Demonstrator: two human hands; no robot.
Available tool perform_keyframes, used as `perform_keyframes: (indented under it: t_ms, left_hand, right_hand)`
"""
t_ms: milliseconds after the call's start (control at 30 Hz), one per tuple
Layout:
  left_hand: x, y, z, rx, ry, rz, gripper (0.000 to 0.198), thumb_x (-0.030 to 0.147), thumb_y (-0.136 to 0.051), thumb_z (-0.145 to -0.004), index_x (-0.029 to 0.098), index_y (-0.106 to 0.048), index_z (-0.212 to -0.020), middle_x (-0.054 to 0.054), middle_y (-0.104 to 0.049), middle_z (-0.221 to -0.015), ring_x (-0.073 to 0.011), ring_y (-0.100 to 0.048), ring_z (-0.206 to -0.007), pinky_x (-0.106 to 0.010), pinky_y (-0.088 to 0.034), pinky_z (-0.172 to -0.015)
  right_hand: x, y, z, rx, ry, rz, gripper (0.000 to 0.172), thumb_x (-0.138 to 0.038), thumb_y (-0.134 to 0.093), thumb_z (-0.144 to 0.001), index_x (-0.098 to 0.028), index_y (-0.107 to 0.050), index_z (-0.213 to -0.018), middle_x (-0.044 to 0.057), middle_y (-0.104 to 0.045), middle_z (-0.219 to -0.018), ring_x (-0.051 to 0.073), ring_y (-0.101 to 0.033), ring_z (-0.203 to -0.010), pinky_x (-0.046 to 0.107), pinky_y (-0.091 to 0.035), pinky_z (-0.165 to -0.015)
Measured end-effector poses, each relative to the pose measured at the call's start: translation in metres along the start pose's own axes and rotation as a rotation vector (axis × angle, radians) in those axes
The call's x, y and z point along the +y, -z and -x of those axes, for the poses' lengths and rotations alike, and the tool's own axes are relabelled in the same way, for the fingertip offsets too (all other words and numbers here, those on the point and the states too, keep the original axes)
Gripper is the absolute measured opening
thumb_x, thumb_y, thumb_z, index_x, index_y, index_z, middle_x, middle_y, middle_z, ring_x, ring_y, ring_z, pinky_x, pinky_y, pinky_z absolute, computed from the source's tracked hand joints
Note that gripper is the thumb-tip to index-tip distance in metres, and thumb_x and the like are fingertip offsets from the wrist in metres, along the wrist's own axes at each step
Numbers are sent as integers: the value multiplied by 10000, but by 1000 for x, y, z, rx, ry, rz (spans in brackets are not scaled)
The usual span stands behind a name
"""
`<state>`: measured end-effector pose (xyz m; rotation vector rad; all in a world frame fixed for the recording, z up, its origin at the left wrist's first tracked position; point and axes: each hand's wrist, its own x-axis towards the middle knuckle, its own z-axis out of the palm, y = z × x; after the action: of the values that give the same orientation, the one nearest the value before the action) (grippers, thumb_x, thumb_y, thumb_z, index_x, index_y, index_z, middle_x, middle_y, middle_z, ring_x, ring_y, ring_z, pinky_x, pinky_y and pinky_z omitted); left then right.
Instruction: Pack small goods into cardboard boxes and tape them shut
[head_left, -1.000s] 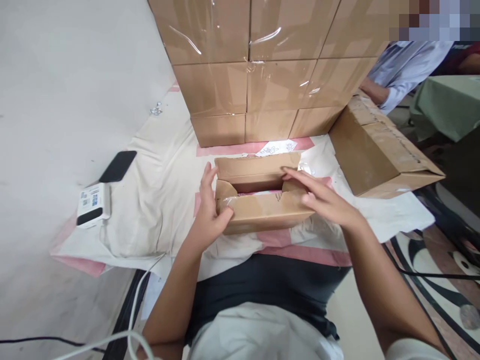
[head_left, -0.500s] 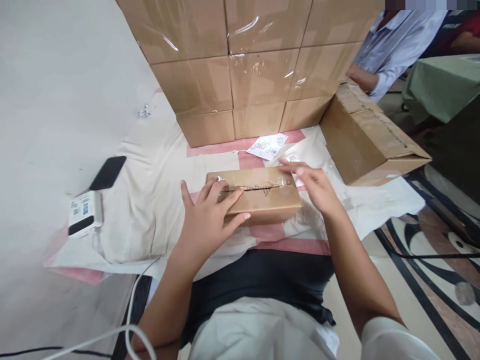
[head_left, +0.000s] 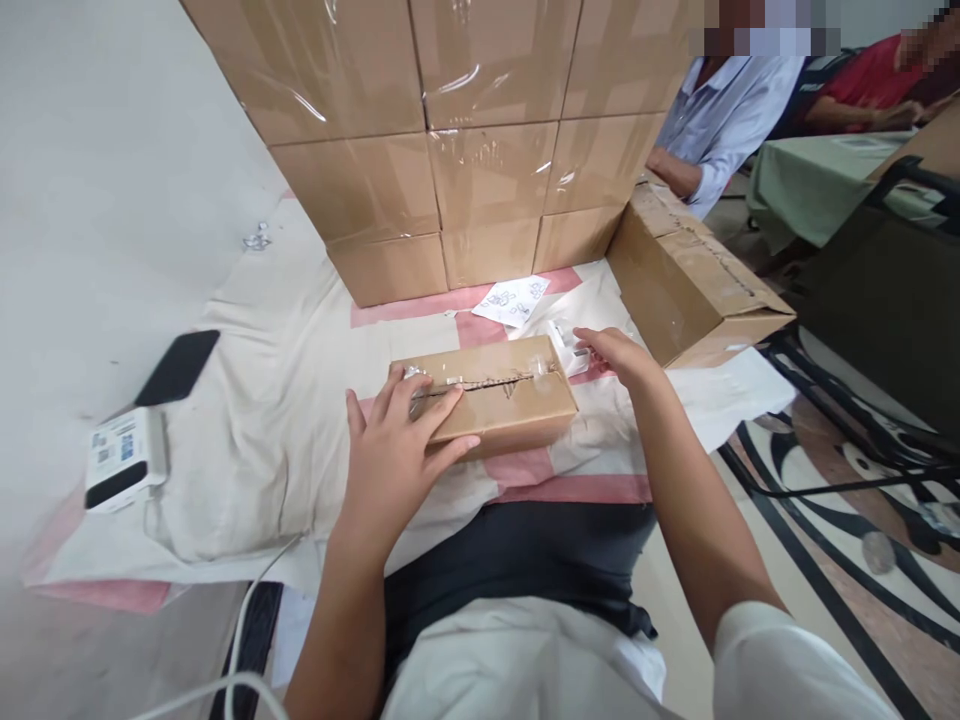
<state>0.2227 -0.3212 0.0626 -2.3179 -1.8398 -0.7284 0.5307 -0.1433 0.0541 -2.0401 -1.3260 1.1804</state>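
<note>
A small closed cardboard box [head_left: 517, 405] lies in front of me, with a torn, ragged seam along its top and bits of clear tape at both ends of that seam. My left hand [head_left: 405, 425] rests on the box's left end, fingers spread over the top and thumb along the front edge. Just past the box's right end, my right hand [head_left: 611, 352] hovers with its fingers apart and slightly bent, beside a small white item [head_left: 566, 345] whose kind I cannot make out. Behind the box is a white paper sheet [head_left: 511, 300] with drawn loops.
Taped cardboard boxes [head_left: 487, 180] form a wall at the back. A larger carton [head_left: 697, 280] stands at right. To the left lie a black phone-like slab [head_left: 178, 368] and a white box with labels [head_left: 126, 458]. A person in a pale blue shirt [head_left: 739, 120] is beyond the carton.
My right hand has left the box's right end and moved to the white item beside it. My left hand stays on the box. The view has shifted slightly to the right.
</note>
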Motion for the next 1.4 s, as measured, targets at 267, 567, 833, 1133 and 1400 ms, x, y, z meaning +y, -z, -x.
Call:
perform_keyframes:
  t_ms: [267, 567, 833, 1133, 1400]
  left_hand:
    - [10, 2, 2, 5, 34, -95, 470, 552, -625, -939, 305, -678, -1335, -140, -610, -1414, -385, -461, -1443, -739, -116, -1216]
    - [10, -4, 4, 43, 49, -93, 502, 569, -654, -915, 308, -674, -1343, -131, -620, -1400, -381, -469, -1431, -705, -128, -1225]
    - [8, -5, 5, 68, 38, -106, 521, 607, -618, -920, 298, -680, -1334, -151, -616, -1386, -387, -465, -1430, -661, -146, -1229]
    - [9, -4, 5, 72, 60, -71, 506, 605, -618, -921, 296, -688, -1316, -149, -619, -1387, -392, -478, -1419, -648, -155, -1232]
    - [9, -6, 5, 83, 68, -66, 513, 603, -637, -910, 296, -689, -1318, -140, -629, -1370, -388, -483, -1413, -622, -195, -1231]
  right_hand:
    - [-11, 3, -11, -12, -87, 155, 351, -463, -656, -900, -114, -684, -881, -31, -429, -489, 106, -382, -423, 251, -310, -459]
    - [-20, -11, -8, -24, -122, 143, 337, -423, -606, -932, -96, -636, -1009, 65, -606, -556, 228, -648, -467, 271, -441, -446]
    - [-17, -16, -15, 64, -45, 134, 337, -388, -661, -902, -73, -647, -1021, 89, -659, -650, 267, -680, -451, 350, -547, -455]
    - [2, -23, -15, 121, 15, -140, 189, -286, -690, -875, -170, -589, -764, 34, -629, -657, 211, -672, -466, 335, -581, -492]
    - [12, -31, -15, 224, 43, -249, 276, -403, -545, -967, -192, -584, -794, 52, -640, -675, 247, -725, -613, 372, -616, -602]
